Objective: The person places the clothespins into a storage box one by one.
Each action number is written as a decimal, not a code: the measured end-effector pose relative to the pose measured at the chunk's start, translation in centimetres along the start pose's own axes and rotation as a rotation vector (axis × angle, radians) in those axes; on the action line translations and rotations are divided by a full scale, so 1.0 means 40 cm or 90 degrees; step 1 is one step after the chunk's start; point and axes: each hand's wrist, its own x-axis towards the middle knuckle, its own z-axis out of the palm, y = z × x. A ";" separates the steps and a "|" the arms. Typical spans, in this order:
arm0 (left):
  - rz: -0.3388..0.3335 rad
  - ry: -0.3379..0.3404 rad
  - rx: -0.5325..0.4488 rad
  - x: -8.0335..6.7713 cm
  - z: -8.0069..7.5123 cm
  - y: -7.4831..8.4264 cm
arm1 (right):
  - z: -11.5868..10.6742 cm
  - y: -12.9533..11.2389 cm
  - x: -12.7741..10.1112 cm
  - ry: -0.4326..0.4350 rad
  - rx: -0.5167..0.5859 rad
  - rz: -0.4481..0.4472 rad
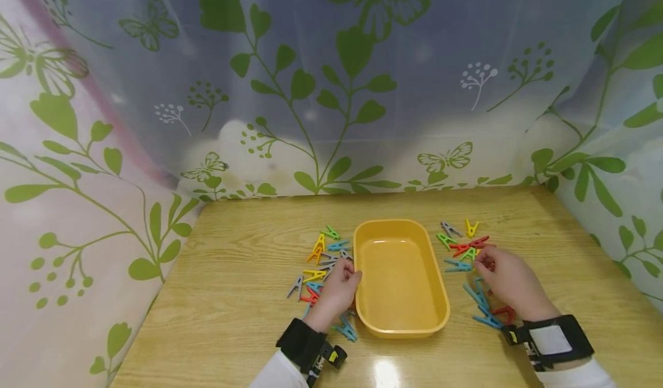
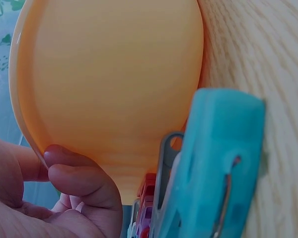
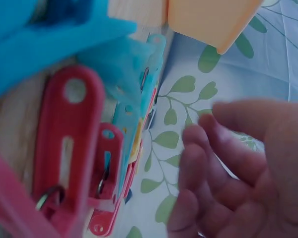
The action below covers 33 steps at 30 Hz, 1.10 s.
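Note:
A yellow plastic basin (image 1: pixel 400 287) stands in the middle of the wooden table. My left hand (image 1: pixel 335 295) pinches its left rim, thumb over the edge and fingers against the outer wall, as the left wrist view shows. Around that hand lie clothespins, among them a yellow clothespin (image 1: pixel 314 275) and a teal clothespin (image 2: pixel 223 163) close to the wrist camera. My right hand (image 1: pixel 510 278) hovers at the right-hand clothespins with loosely bent fingers and nothing between them. Near its fingertips is a green clothespin (image 1: pixel 469 254); a red clothespin (image 3: pixel 69 144) lies beside it in the right wrist view.
Further clothespins lie behind the right hand, including a grey clothespin (image 1: pixel 450 228) and a yellow clothespin (image 1: pixel 471 227). A leaf-patterned curtain (image 1: pixel 331 106) hangs along the table's back and both sides. Black straps with cameras circle both wrists.

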 end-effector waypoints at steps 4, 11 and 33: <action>-0.003 0.002 -0.002 -0.001 0.001 0.002 | 0.009 -0.002 -0.002 -0.089 -0.044 -0.029; -0.002 0.001 -0.010 -0.002 -0.001 0.005 | 0.017 -0.016 -0.004 -0.158 -0.065 -0.018; -0.019 -0.002 0.004 0.003 -0.005 0.001 | 0.000 -0.077 -0.027 -0.015 -0.018 -0.058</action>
